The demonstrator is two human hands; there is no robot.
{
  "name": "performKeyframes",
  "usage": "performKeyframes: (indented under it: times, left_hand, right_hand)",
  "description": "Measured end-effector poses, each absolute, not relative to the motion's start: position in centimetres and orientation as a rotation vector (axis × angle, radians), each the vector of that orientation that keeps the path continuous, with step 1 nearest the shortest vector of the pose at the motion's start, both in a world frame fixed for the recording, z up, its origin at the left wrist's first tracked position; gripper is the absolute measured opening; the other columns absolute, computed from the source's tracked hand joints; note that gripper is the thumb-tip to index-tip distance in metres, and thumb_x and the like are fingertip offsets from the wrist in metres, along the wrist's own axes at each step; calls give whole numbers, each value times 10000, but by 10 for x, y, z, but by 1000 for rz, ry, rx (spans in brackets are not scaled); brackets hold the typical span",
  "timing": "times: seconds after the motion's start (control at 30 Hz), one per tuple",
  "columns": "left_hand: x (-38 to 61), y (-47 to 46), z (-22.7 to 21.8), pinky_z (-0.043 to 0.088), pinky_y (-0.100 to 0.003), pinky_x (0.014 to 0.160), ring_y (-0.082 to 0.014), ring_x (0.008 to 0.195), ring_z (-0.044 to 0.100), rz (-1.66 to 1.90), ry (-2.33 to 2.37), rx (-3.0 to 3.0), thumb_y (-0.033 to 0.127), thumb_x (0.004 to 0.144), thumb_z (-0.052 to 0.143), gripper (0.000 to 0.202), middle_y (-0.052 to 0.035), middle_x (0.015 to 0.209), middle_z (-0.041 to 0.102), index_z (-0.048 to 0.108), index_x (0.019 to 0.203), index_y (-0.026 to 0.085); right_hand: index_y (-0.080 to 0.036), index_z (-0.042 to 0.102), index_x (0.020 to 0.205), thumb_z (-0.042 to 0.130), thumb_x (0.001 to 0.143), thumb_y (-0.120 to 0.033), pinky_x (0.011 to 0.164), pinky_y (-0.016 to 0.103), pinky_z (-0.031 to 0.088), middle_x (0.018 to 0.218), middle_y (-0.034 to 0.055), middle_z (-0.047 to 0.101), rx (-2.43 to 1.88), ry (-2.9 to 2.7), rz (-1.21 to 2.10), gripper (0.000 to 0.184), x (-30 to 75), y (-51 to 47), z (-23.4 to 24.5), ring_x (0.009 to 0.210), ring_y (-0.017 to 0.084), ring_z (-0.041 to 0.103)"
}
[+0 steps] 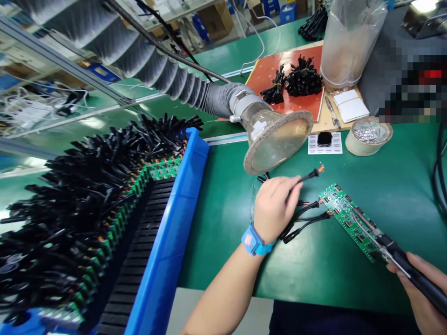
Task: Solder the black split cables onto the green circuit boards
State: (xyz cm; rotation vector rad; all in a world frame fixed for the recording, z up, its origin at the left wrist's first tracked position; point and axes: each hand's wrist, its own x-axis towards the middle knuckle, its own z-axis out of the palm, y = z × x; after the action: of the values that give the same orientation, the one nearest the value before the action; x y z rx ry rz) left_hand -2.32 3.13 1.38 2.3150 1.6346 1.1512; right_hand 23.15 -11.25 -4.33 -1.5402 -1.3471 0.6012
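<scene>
My left hand (275, 202), with a blue wrist strap (256, 239), is closed on a short black cable (309, 176). The cable's bare orange and yellow wire ends point towards the right, apart from the board. A green circuit board (356, 235) lies slantwise on the table, with black cables (303, 223) attached at its left end. In my right hand (421, 291) is a soldering iron (393, 249), gripped by its black handle. Its metal shaft and a thin feed tube reach over the board; whether the tip touches cannot be made out.
A blue bin (181, 209) of upright boards with black cables stands left. Above the work hangs a fume extractor hood (279, 139). Behind are cable bundles (303, 77) on a red board (256, 77), a tape roll (366, 146) with metallic scraps, and a plastic-lined container (349, 46).
</scene>
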Motion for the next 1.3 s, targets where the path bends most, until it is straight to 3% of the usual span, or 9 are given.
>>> performKeyframes:
  times: [0.07,0.17,0.33,0.53,0.73,0.87,1.03,1.17,1.3]
  left_hand:
    - [-13,15,24,511,-306,709,-156,764,640,1112,1447,2117,214,851,573,135,-53,826,690,638,961,170]
    - [4,-3,23,515,-267,585,-142,637,655,757,1056,1439,293,863,553,154,-39,715,682,591,906,150]
    - [24,-11,6,473,-248,618,-133,680,642,538,877,906,356,771,665,265,-46,733,676,510,808,144]
    - [25,-14,7,455,-266,649,-131,690,613,515,887,939,373,758,668,275,-44,738,665,535,822,142]
    - [28,-16,10,451,-227,618,-93,616,551,554,1016,1191,250,754,661,133,8,664,600,589,768,139]
    - [30,-16,12,488,-228,654,-110,679,586,710,1015,1226,220,726,697,165,-14,754,647,631,853,138]
    - [30,-17,8,497,-210,612,-107,619,594,853,1092,1383,237,749,693,98,-9,680,658,672,724,144]
    - [27,-15,6,526,-220,646,-121,650,629,956,1046,1562,223,774,674,63,-20,723,682,691,766,163]
    - [18,-10,6,538,-226,673,-127,697,638,933,931,1861,237,857,574,146,-49,788,671,682,923,164]
  right_hand:
    - [-233,636,964,671,760,-353,706,306,583,896,28,686,-1569,-1343,574,238,230,-99,-34,788,221,670]
    - [-259,650,956,647,788,-344,634,235,580,809,-9,699,-1518,-1445,585,188,227,-78,-21,678,166,670]
    - [-270,619,1061,623,816,-303,727,261,578,925,8,694,-1520,-1268,754,247,207,-53,0,832,175,669]
    - [-288,606,1063,727,721,-306,660,267,586,886,26,690,-1431,-988,1054,363,194,-40,0,811,190,673]
    - [-282,600,1066,744,704,-278,675,249,570,869,26,671,-1343,-991,1154,390,195,-35,-6,786,164,658]
    - [-279,598,1041,737,713,-262,629,208,552,842,8,653,-1346,-1006,1200,356,187,-36,3,762,139,642]
    - [-285,562,1033,705,748,-234,665,185,533,823,-22,629,-1236,-868,1269,324,175,-40,8,754,101,620]
    - [-292,540,1040,664,784,-232,679,182,537,802,-38,628,-1148,-794,1334,290,172,-38,8,730,85,620]
    - [-292,562,1053,690,761,-226,667,167,543,846,-25,656,-1281,-1141,1155,326,181,-37,13,752,102,640]
